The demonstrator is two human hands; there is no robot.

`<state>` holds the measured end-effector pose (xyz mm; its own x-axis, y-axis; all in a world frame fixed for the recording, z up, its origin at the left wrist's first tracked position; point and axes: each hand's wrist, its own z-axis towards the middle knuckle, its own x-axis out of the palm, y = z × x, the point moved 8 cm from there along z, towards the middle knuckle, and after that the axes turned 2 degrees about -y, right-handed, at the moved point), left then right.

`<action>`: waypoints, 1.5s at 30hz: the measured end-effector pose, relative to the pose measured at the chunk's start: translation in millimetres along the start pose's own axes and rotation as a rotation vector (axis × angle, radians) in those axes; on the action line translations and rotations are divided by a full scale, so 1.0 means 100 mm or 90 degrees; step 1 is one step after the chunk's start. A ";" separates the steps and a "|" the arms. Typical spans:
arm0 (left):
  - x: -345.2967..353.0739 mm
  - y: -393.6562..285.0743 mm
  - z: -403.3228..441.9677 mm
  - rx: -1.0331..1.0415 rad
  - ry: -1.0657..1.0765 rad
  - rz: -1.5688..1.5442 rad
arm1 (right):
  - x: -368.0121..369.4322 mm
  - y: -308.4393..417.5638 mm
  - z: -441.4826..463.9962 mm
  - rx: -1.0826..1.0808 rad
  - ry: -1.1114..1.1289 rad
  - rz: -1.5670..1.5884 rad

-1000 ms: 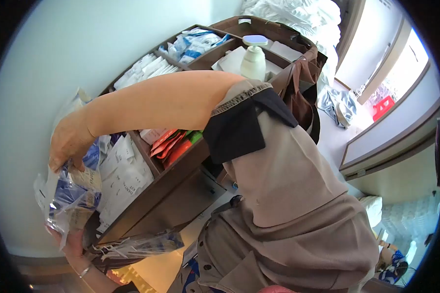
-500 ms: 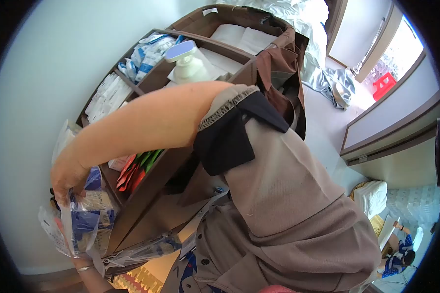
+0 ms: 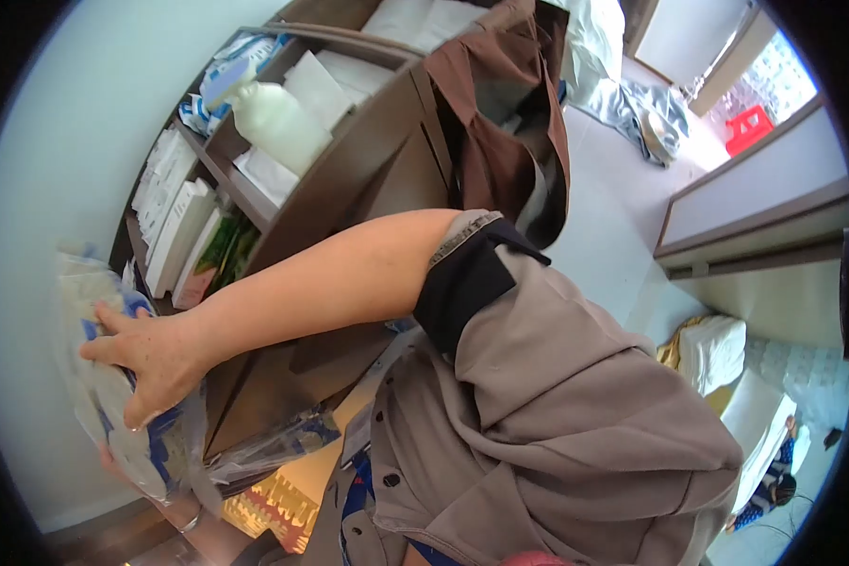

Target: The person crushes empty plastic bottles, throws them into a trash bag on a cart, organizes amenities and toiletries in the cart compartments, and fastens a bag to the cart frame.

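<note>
A clear plastic bag point(image 3: 94, 377) with blue-and-white packs inside is at the left, by the wall and the end of a brown organizer cart point(image 3: 368, 179). My right hand point(image 3: 160, 358) lies over the bag's upper side, fingers and thumb spread. My left hand point(image 3: 113, 464) is beneath the bag, mostly hidden by it, and appears to grip its lower part. A bracelet shows on the left wrist.
The cart's compartments hold a pump bottle point(image 3: 278, 123), white boxes point(image 3: 177, 226), blue-and-white packets point(image 3: 241, 66) and white paper stacks point(image 3: 424, 21). A brown cloth bag point(image 3: 491, 104) hangs at its side. A person point(image 3: 774, 486) is near white linens point(image 3: 712, 354) at lower right.
My right hand has come out of the bag's opening and now lies spread on its outside. The bag is turned, and the cart appears higher in view.
</note>
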<state>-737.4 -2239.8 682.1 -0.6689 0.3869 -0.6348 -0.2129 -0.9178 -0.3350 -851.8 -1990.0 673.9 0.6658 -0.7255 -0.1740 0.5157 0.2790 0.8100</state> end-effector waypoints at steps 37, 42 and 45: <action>1.96 -2.24 -4.06 -1.009 -0.089 -0.753 | -3.00 -1.29 -4.69 0.268 0.571 -1.297; 2.27 -2.57 -4.38 -1.088 -0.033 -0.853 | -3.22 -1.31 -4.77 0.169 0.446 -1.295; 2.57 -2.74 -4.44 -1.120 0.002 -0.926 | -3.14 -1.37 -4.68 0.113 0.395 -1.296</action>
<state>-534.2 -1849.3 301.6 -0.6949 0.4990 0.5178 0.2340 0.8378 -0.4934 -879.2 -1506.3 355.0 -0.5481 0.3972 -0.7361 0.5426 -0.5009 -0.6743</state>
